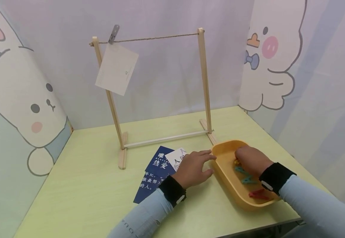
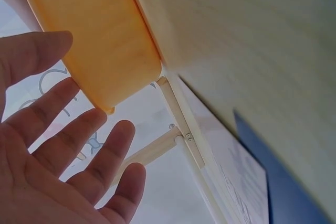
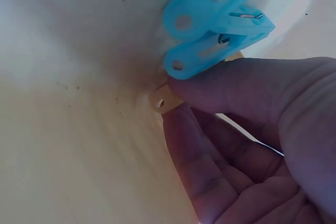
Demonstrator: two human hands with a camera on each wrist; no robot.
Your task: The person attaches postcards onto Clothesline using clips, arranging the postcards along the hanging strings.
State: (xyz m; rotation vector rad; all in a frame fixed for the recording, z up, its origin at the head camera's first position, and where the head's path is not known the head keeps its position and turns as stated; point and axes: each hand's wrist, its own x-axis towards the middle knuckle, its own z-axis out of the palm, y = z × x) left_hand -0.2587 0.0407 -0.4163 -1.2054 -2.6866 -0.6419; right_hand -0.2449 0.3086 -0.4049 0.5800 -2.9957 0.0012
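Note:
Inside the yellow plastic basket (image 1: 233, 193), my right hand (image 1: 252, 161) pinches a yellow clothespin (image 3: 167, 99) between thumb and fingers; most of the clothespin is hidden by them. Teal clothespins (image 1: 247, 180) lie close by, overlapping the thumb in the right wrist view, and a red clothespin (image 1: 259, 194) rests at the basket's near end. My left hand (image 1: 192, 168) has its fingers spread, with the fingertips right at the basket's left rim. Below that hand, a white card with writing (image 1: 176, 160) and dark blue cards (image 1: 155, 173) lie on the table.
Behind the hands stands a wooden frame (image 1: 204, 79) with a rope (image 1: 157, 38) strung across its top. From the rope's left end a grey clip (image 1: 114, 34) holds a tilted white card (image 1: 117, 68). Curtains printed with cartoon animals surround the pale yellow table (image 1: 89, 185).

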